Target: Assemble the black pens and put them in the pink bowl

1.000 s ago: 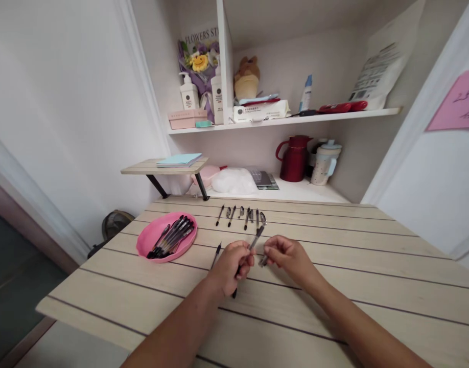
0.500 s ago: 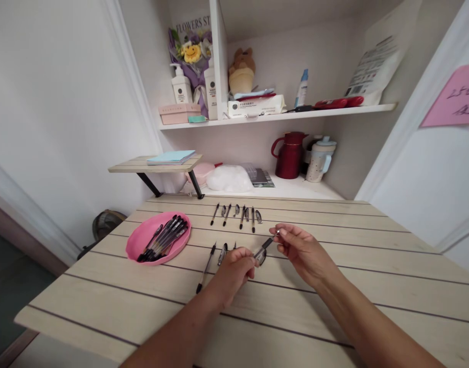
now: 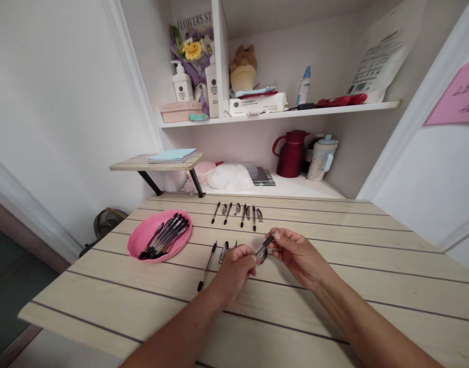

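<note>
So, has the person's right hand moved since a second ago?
Yes, to the right: judged against the red jug, the right hand now sits a little farther right than it did a second ago.

Illumination moderate, diffuse; source out of frame. Soft-edged shadow on pale wood-plank tabletop [image 3: 391,260] beside bare right forearm [image 3: 345,306]. Lower left corner dim. Faint sheen on rounded dark-red jug [image 3: 291,158]. Wide-angle stretch toward frame edges. Small print on upright white pouch [image 3: 378,64] illegible. Slim black-and-clear pen [image 3: 265,245] between hands lacks crisp detail.
</note>
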Motion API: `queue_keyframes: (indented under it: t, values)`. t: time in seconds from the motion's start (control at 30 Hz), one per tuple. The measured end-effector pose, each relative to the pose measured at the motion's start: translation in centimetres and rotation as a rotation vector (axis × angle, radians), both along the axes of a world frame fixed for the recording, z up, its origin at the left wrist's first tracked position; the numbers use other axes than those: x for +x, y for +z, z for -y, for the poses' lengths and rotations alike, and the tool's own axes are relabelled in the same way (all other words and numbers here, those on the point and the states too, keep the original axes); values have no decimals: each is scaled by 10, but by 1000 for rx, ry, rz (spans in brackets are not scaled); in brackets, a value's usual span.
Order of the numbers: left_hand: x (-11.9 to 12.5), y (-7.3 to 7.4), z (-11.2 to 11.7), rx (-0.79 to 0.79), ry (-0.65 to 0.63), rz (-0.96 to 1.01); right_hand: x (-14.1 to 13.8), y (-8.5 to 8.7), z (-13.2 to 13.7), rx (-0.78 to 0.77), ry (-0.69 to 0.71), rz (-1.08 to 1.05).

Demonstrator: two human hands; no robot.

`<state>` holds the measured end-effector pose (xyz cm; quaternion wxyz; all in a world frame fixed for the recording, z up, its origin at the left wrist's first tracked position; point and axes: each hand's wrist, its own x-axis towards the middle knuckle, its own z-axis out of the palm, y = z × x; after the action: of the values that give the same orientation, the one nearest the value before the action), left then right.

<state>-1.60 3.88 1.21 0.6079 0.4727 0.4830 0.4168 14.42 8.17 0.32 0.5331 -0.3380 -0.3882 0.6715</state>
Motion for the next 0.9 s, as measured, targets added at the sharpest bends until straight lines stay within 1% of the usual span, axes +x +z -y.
queue_keyframes:
  t: [0.17,0.23,0.37,0.43,0.53,0.7,0.83,0.9]
  values:
    - [3,-6,-1,98,31,-51,-4,-3,1,12,-44,18]
    - [3,-8,-1,118,29,-46,-4,-1,2,16,-32,-2]
    - [4,-8,-2,96,25,2,-1,3,4,34,79,-57]
    - [4,-8,-1,88,19,4,0,1,3,42,64,-37]
    - [4,-9,-2,74,15,-8,-1,-2,1,27,-12,-12]
    - [3,-12,-3,81,1,-4,1,-3,0,11,51,-71]
    - [3,-11,-3,72,1,-24,3,-4,-2,11,-15,-75]
    - [2,-11,-3,78,-5,-28,3,-4,-2,-5,3,-85]
